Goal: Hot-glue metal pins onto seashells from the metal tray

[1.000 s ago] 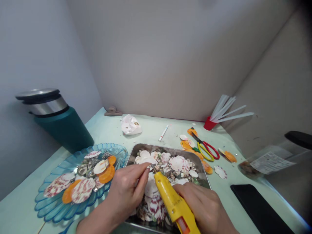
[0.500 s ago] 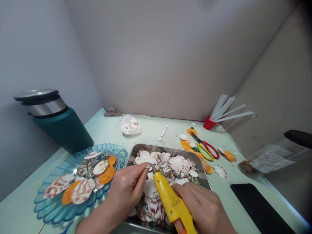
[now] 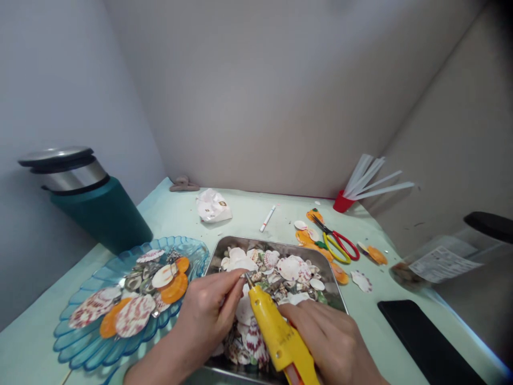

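My right hand is wrapped round a yellow hot glue gun, its metal nozzle pointing up and to the left. My left hand is closed in a pinch, thumb against forefinger, with the fingertips right by the nozzle tip. Whatever sits in that pinch is too small to make out. Below both hands lies a metal tray full of seashells, white, speckled and purple-striped. The hands and the glue gun hide part of the shells.
On the left stand a blue scalloped dish holding shells and a teal bottle. To the right are scissors, loose orange shells, a red cup of glue sticks, a clear jar and a black phone-like slab.
The glue gun's nozzle has shifted slightly left, closer to the left fingertips. Both hands keep their holds. The whole view has moved a little.
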{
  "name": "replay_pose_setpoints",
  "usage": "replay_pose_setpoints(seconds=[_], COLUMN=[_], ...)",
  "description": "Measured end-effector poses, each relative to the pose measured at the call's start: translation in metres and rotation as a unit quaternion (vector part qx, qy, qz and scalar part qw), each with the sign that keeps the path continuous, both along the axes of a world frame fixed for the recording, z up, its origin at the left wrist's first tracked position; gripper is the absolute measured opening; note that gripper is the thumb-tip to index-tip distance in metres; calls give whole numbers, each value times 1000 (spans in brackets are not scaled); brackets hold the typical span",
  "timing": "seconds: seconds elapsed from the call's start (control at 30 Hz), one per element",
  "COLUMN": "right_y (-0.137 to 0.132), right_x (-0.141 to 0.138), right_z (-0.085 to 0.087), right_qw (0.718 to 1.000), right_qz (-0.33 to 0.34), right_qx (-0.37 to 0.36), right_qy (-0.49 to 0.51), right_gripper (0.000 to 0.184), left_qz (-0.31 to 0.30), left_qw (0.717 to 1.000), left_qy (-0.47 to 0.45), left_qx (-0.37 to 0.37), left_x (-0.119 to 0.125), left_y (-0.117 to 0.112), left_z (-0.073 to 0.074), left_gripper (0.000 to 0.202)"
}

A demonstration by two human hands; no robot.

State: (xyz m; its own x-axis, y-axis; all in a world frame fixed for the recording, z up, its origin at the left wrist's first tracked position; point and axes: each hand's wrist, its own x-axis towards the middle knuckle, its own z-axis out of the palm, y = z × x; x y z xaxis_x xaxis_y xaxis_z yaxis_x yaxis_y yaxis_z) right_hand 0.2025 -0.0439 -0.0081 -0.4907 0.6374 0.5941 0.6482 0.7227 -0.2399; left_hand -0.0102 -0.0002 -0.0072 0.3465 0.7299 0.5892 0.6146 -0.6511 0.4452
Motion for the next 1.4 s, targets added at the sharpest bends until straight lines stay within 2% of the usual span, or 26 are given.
replay_pose_setpoints(seconds=[0.37, 0.57, 0.83, 1.03, 1.4], right_y=[-2, 1, 1, 0, 0], right_x=[3, 1, -1, -1, 2], right_z=[-8, -4, -1, -3, -4], right_qw=[1000, 1000, 1000, 1000, 1000], right_qz=[-17, -10, -6, -4, -13], right_qx=[-18, 19, 19, 18, 14], right_qy=[-5, 5, 2, 4, 1], right_gripper=[25, 27, 30, 27, 28], left_qz=[11, 9, 6, 9, 14], left_qw=[1000, 1000, 1000, 1000, 999], left_qy=[-1, -6, -3, -6, -8], left_qx=[1, -7, -23, -10, -41], left_x=[1, 1, 0, 2, 1], left_y=[0, 0, 0, 1, -1], left_z=[6, 5, 2, 6, 9], left_gripper=[16, 14, 15, 15, 18])
